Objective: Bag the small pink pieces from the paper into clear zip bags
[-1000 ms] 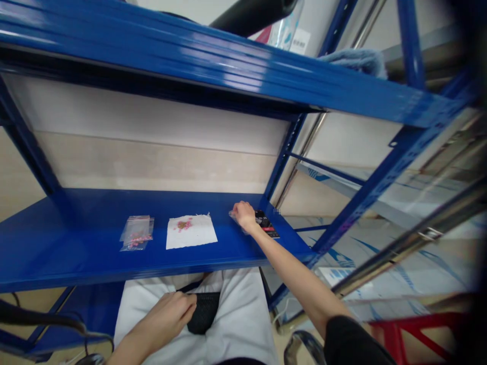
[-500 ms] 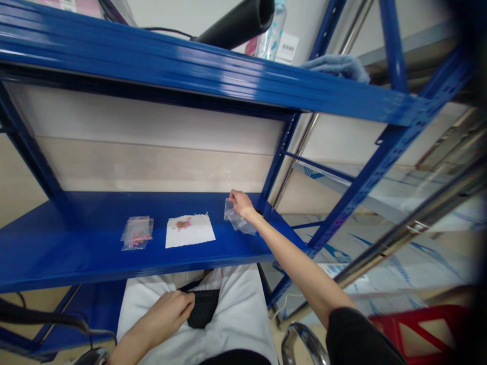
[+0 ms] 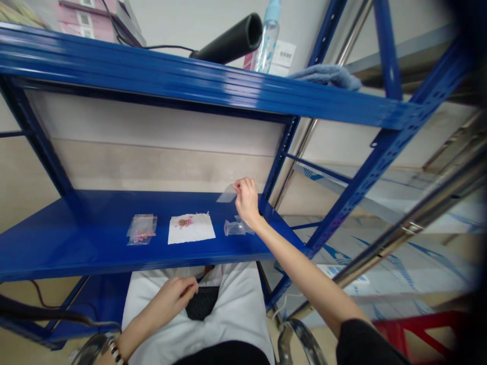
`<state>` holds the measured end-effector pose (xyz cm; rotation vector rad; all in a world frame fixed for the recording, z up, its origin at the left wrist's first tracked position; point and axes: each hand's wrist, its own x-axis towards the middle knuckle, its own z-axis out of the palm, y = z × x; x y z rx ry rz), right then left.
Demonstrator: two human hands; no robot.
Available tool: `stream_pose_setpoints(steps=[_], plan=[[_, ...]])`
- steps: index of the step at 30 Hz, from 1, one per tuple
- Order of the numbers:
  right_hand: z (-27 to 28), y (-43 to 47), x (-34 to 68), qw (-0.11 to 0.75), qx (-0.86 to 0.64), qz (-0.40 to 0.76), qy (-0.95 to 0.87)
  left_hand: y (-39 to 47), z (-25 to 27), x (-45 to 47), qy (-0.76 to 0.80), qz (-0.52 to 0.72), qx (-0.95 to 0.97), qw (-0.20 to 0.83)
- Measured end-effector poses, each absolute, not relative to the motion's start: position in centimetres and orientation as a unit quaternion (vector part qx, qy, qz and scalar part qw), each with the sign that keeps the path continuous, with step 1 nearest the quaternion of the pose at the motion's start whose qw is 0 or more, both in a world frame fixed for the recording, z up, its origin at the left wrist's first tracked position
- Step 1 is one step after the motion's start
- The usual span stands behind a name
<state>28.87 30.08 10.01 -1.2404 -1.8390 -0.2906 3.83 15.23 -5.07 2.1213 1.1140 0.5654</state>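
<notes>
1. Lower shelf (image 3: 95, 228): blue, horiz., in front of the person. Carries the cloth and clear bags below. Upper shelf (image 3: 152, 76): blue, overhead, w/ assorted goods.
2. R arm (image 3: 300, 271): extended fwd from a black sleeve (image 3: 365, 344), reaching over the R part of the lower shelf. Elbow nearly straight; forearm angled up and L.
3. L arm (image 3: 146, 322): bent, kept low in front of the shelf edge, over white trousers (image 3: 236, 309).
4. R hand (image 3: 247, 199): raised over the rear R area of the lower shelf, back of hand up, wrist bent. Grip: thumb and fingertips pinching the edge of one clear bag.
5. L hand (image 3: 178, 298): over the lap, fingers loosely curled, thumb side inward. Whether the fingertips meet: cannot tell.
6. Bottle (image 3: 266, 45): on upper shelf, clear w/ blue spots, light-blue top. Fill level: cannot tell.
7. White cloth (image 3: 190, 233): flat on lower shelf, approx. ctr, pink/brown patch on its upper L part.
8. L-side bags (image 3: 142, 223): clear, overlapping, flat, L of cloth. Contents: small pink pcs (image 3: 144, 235), gathered toward the near end.
9. R-side bags (image 3: 235, 228): clear, lying R of cloth, partly behind the R forearm. Contents: cannot tell.
10. Held bag (image 3: 226, 194): clear, extends L and down from R fingertips, beyond the R-side bags.
</notes>
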Motion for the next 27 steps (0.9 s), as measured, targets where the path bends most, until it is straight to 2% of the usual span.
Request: stream_pose_setpoints(steps=[3,6,8,11,13,19,27], plan=[[7.3,24.3,26.6,0.461,-0.450,0.004,-0.765,15.5,-4.8,4.1,0.396,0.342,0.710,0.471],[2.9,18.5,24.9,0.443,-0.405,0.133,-0.789,15.7,-4.5,4.1,0.347,0.443,0.578,0.590],[0.2,15.6,24.3,0.409,-0.389,0.183,-0.805,15.5,-4.2,4.1,0.298,0.416,0.537,0.670],[-2.5,13.5,24.0,0.371,-0.370,0.212,-0.825,15.0,-3.9,4.7,0.239,0.304,0.544,0.745],[-3.3,13.4,23.9,0.360,-0.363,0.214,-0.832,14.7,-4.0,5.4,0.245,0.272,0.573,0.734],[-4.2,14.2,23.8,0.346,-0.350,0.210,-0.845,14.6,-6.0,6.3,0.283,0.280,0.627,0.670],[-4.5,13.1,23.6,0.339,-0.339,0.221,-0.850,14.4,-6.2,5.2,0.329,0.283,0.726,0.534]])
